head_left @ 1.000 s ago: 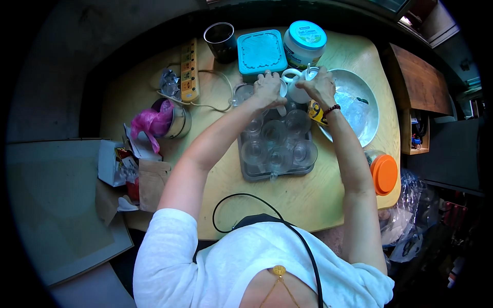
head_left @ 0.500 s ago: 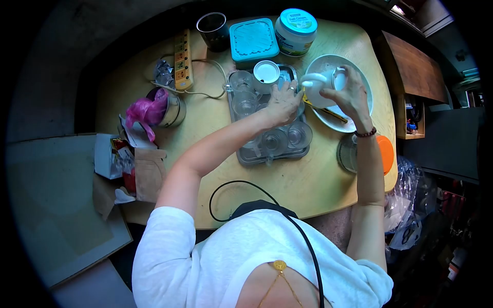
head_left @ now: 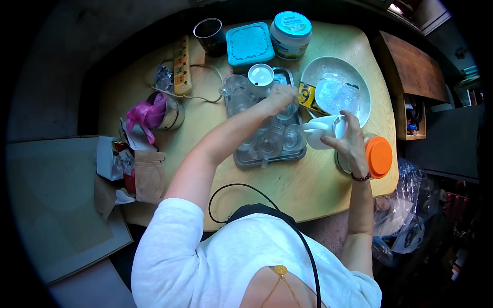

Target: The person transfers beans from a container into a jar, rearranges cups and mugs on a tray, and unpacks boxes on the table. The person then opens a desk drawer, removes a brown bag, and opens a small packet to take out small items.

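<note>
My right hand (head_left: 350, 143) grips a white mug (head_left: 321, 130), tilted on its side with its handle toward the tray. The mug is in the air between the tray and the orange-lidded jar. My left hand (head_left: 281, 97) is over the right part of the grey tray (head_left: 246, 162), its fingers curled closed. What they hold, if anything, is hidden. Several clear glass cups (head_left: 269, 144) stand in the tray below and left of that hand. A white cup or tin (head_left: 261, 75) with a round top is just beyond it.
Right of the tray lies a white bowl (head_left: 362, 77) with clear plastic (head_left: 334, 95) and a yellow packet (head_left: 308, 96). An orange-lidded jar (head_left: 379, 157) is at the right. Behind are a turquoise-lidded tub (head_left: 250, 43), a cream jar (head_left: 290, 36), a dark cup (head_left: 210, 37) and a power strip (head_left: 182, 66).
My right hand has brought the white mug from over the bowl down toward me, uncovering the plastic and packet. My left hand's fingers, spread before, are now curled.
</note>
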Motion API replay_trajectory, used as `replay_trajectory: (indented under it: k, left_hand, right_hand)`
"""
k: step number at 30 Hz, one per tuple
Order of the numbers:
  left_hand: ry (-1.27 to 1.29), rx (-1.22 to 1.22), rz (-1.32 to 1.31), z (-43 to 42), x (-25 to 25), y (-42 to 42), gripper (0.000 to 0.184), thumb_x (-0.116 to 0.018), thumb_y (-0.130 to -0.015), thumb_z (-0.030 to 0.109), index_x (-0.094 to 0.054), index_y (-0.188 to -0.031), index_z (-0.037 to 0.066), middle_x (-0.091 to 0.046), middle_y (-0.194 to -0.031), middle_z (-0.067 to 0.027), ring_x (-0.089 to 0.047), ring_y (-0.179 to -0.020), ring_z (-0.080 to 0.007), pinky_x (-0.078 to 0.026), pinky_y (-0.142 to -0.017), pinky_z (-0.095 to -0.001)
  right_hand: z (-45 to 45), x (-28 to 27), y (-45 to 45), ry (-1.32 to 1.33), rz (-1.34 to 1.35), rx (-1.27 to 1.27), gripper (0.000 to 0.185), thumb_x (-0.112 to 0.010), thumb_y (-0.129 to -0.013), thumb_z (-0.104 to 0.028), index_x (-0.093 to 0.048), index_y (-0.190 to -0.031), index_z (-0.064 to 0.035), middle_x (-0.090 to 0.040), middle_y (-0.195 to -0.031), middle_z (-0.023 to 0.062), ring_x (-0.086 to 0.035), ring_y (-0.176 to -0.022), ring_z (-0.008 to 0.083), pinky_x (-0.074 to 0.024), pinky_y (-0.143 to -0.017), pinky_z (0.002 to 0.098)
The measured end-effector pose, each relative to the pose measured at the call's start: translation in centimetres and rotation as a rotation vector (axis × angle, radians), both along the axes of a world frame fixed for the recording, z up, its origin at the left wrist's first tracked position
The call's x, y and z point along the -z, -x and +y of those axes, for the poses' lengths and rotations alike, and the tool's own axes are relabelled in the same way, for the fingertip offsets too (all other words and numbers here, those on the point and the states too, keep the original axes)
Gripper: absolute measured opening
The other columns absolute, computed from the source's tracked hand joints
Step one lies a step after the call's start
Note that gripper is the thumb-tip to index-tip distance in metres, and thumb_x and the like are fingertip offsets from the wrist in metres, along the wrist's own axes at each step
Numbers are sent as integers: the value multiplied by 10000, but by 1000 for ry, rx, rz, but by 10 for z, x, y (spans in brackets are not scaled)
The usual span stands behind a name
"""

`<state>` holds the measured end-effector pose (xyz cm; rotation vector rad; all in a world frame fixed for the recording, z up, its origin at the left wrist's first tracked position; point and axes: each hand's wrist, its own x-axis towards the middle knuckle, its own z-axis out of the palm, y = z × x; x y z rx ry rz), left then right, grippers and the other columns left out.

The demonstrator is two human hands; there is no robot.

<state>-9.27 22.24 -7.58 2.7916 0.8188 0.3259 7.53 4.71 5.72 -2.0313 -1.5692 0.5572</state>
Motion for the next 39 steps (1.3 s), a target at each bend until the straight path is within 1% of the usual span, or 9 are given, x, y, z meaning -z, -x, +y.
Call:
replay_trajectory:
  k: [2, 8, 11, 19, 26, 31, 33, 37, 39]
  left_hand:
    - [15, -96, 46, 7, 0, 1, 194, -550, -690, 11, -558, -882, 41, -618, -826, -143, -618, -829, -305, -486, -691, -396]
    - [-112, -127, -10, 30, 4, -7, 251, -600, -633, -26, -560, -868, 55, -607, -806, -118, -610, -796, -316, -494, -665, -376]
    - [-166, -96, 76, 37, 6, -10, 235, -616, -651, 16, -581, -879, 58, -607, -907, -136, -603, -843, -308, -492, -711, -386]
    - [-85, -266, -353, -12, -25, 29, 146, -575, -707, 62, -572, -849, 31, -565, -864, -127, -554, -876, -283, -457, -701, -396]
    - [43, -252, 8, -107, -10, 77, 216, -606, -790, 278, -602, -818, 64, -577, -800, -107, -548, -833, -238, -352, -798, -429]
    - [25, -313, 43, -123, -5, 79, 179, -579, -764, 155, -570, -909, 50, -583, -815, -86, -548, -867, -221, -332, -820, -499]
    - [37, -327, 26, -125, -1, 79, 237, -562, -704, 89, -562, -936, 43, -578, -823, -87, -561, -857, -237, -295, -873, -594]
    - [23, -351, -25, -125, 3, 80, 236, -584, -685, 89, -561, -917, 51, -577, -842, -83, -562, -863, -235, -285, -890, -603]
    - [58, -296, 80, -119, -2, 81, 220, -580, -688, 87, -566, -907, 76, -573, -842, -67, -558, -817, -227, -335, -797, -510]
  right_hand:
    - [-3, 4, 0, 2, 10, 2, 771, -767, -520, -243, -467, -1177, 26, -512, -1054, 174, -532, -983, 311, -450, -847, 383]
    - [-2, 9, 3, -15, 4, -26, 757, -757, -529, -248, -467, -1174, 24, -511, -1038, 171, -539, -958, 315, -455, -829, 384]
    - [2, 10, 6, -34, 7, -21, 755, -752, -532, -254, -465, -1173, 24, -510, -1032, 173, -538, -957, 316, -455, -822, 381]
    - [36, 28, 19, -256, -113, -30, 734, -756, -527, -233, -468, -1157, 10, -505, -988, 178, -524, -917, 329, -450, -802, 391]
    - [62, 34, 48, -238, -162, -138, 726, -741, -537, -224, -469, -1179, -19, -497, -1005, 178, -515, -922, 349, -451, -804, 405]
    - [66, 29, 57, -219, -212, -143, 726, -728, -546, -222, -464, -1193, -23, -499, -1010, 181, -519, -916, 355, -462, -789, 408]
    - [65, 25, 56, -192, -222, -154, 731, -724, -547, -223, -461, -1199, -24, -500, -1012, 181, -521, -916, 354, -466, -785, 407]
    - [66, 21, 47, -84, -248, -193, 761, -725, -540, -226, -450, -1219, -22, -499, -1021, 184, -523, -929, 355, -466, -798, 406]
    - [67, 22, 47, -39, -283, -199, 774, -728, -536, -229, -446, -1225, -19, -499, -1024, 186, -523, -935, 356, -465, -803, 407]
